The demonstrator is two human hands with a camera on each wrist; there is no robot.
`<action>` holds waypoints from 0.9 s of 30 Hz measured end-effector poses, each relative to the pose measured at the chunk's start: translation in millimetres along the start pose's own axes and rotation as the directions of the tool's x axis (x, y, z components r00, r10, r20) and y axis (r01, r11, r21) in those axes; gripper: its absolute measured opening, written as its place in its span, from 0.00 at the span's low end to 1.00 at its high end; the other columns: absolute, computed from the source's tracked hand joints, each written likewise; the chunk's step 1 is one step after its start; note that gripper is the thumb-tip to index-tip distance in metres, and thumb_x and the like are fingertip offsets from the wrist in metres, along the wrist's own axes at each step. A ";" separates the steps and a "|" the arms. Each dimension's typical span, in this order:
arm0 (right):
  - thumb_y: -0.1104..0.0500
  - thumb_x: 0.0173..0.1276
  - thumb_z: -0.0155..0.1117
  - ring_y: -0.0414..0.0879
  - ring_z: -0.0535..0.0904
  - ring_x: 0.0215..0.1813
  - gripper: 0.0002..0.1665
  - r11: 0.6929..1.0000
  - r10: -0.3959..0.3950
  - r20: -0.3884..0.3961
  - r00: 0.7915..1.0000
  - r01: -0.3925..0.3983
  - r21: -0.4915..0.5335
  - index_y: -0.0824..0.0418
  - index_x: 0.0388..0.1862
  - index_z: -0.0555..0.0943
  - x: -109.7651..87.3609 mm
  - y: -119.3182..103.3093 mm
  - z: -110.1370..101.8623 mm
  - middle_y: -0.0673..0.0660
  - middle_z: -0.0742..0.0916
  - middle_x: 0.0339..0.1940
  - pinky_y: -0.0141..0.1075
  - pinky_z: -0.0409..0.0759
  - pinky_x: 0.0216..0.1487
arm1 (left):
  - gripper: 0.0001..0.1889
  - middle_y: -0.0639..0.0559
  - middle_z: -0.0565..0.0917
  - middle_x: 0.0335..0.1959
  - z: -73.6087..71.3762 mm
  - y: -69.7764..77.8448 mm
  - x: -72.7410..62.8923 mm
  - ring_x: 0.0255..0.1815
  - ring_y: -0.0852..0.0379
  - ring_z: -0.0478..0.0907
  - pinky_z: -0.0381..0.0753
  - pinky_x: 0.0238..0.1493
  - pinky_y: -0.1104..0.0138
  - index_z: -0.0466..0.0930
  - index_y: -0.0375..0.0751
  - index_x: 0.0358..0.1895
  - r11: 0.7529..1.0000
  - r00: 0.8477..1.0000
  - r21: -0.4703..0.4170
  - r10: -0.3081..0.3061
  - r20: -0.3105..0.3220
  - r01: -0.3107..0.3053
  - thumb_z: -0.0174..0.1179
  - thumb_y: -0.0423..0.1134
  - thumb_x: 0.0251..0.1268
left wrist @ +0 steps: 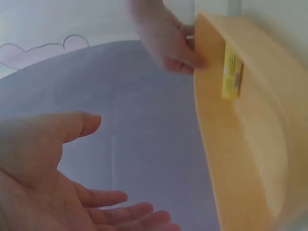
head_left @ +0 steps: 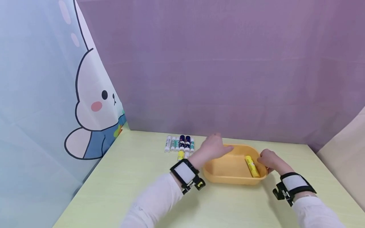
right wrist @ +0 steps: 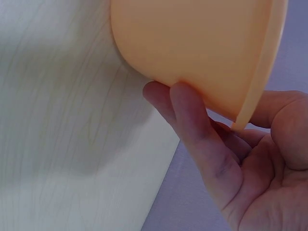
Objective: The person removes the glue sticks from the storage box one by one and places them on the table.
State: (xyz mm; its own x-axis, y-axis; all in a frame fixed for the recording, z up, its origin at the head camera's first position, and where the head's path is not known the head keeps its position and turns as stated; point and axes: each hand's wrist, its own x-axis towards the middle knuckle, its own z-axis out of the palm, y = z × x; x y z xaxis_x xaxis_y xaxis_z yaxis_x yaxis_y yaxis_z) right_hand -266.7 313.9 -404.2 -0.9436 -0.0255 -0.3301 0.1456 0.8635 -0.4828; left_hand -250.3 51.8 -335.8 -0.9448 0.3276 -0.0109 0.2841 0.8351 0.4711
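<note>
An orange plastic tray (head_left: pixel 225 180) is held at its right end by my right hand (head_left: pixel 269 160); in the right wrist view the thumb lies over the rim and the fingers press the outer wall. One yellow glue stick (head_left: pixel 252 166) lies inside, toward the right end. Over the tray's left end my left hand (head_left: pixel 212 146) is spread, fingers apart. The left wrist view shows that palm (left wrist: pixel 33 168) with nothing in it, beside the tray wall (left wrist: pixel 204 130).
Several glue sticks stand grouped left of the tray: white ones (head_left: pixel 168 144), dark blue ones (head_left: pixel 187 143), teal-labelled ones (head_left: pixel 173 144) and a yellow one (head_left: pixel 181 155) in front, partly behind my left wrist. A purple cloth (head_left: pixel 228 69) hangs behind the table.
</note>
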 end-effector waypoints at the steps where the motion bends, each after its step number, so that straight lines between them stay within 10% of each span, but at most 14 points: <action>1: 0.66 0.64 0.46 0.46 0.79 0.22 0.13 1.000 0.004 0.002 1.000 -0.004 0.003 0.77 0.38 0.72 -0.2 0.2 -0.4 0.59 0.77 0.23 0.38 0.82 0.24 | 0.44 0.43 0.67 0.68 6.0 5.1 2.0 0.67 0.48 0.66 0.70 0.63 0.60 0.59 0.37 0.70 1.000 1.000 0.000 -0.003 0.005 0.003 0.54 0.66 0.59; 14: 0.66 0.62 0.47 0.46 0.78 0.20 0.10 0.999 -0.028 -0.010 1.000 0.029 0.036 0.73 0.32 0.74 -2.6 1.6 0.7 0.58 0.76 0.21 0.39 0.82 0.23 | 0.39 0.51 0.72 0.58 91.9 51.4 27.7 0.54 0.54 0.71 0.76 0.48 0.66 0.65 0.43 0.64 0.996 0.996 -0.025 -0.079 0.034 0.080 0.58 0.65 0.56; 27: 0.68 0.63 0.48 0.47 0.80 0.19 0.10 0.998 -0.052 -0.053 0.997 0.053 0.020 0.76 0.32 0.74 -2.7 -2.7 3.8 0.63 0.80 0.25 0.40 0.82 0.21 | 0.33 0.49 0.70 0.47 124.7 62.1 37.2 0.40 0.53 0.71 0.72 0.36 0.66 0.66 0.42 0.56 0.984 0.986 -0.076 -0.160 0.047 0.163 0.61 0.61 0.55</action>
State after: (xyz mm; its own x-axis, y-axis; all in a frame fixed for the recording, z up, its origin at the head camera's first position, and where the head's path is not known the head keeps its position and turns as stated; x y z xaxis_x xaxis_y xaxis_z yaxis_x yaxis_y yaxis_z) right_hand -263.4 309.8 -405.1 -0.9644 -0.0437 -0.2609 0.1010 0.8506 -0.5160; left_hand -247.3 171.0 -417.0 -0.9692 0.2105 -0.1279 0.1129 0.8411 0.5290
